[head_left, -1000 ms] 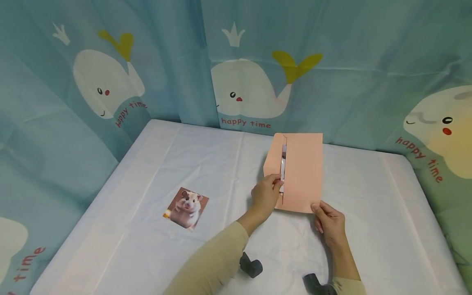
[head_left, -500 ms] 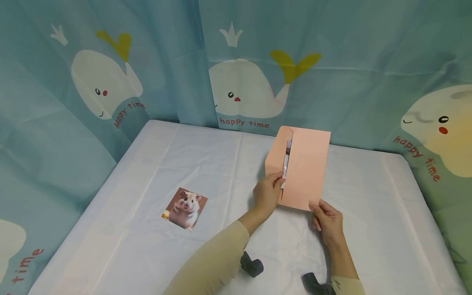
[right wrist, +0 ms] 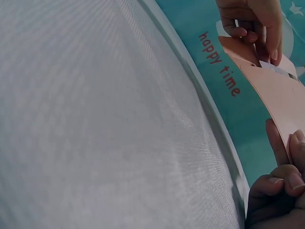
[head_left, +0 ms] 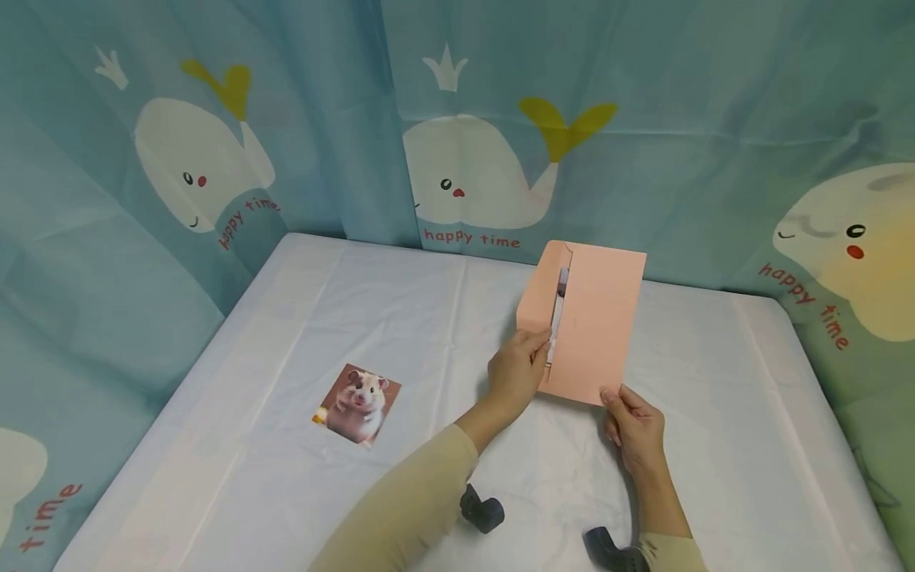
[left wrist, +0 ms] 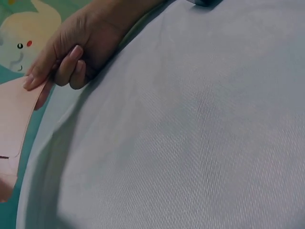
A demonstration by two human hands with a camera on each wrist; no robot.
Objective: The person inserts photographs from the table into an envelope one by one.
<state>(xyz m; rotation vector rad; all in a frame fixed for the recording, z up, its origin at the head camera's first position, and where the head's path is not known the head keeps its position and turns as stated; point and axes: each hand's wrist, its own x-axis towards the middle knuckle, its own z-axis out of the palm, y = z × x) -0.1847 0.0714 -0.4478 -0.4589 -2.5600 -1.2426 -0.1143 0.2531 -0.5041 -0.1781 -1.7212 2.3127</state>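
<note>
A peach paper envelope (head_left: pixel 600 326) is held up over the table with its flap folded open to the left. My right hand (head_left: pixel 638 429) pinches its lower right corner, thumb on the near face. At the envelope's mouth, the white edge of a card (head_left: pixel 560 306) shows in the slit, most of it hidden inside. My left hand (head_left: pixel 516 367) reaches across from the left and pinches that edge with thumb and forefinger. From the right wrist view, the left fingertips (right wrist: pixel 275 56) dip into the opening beside the white edge. A hamster photo card (head_left: pixel 357 403) lies face up on the table, left of my hands.
A white cloth covers the table (head_left: pixel 272 342). Behind and around it hangs a blue-green curtain (head_left: pixel 329 119) with whales printed on it. Dark wrist-camera mounts (head_left: pixel 483 512) sit by both forearms, close over the cloth.
The envelope has risen slightly, shifted right and tilted clockwise in the head view. Both hands keep their hold, and the hamster card stays put on the table.
</note>
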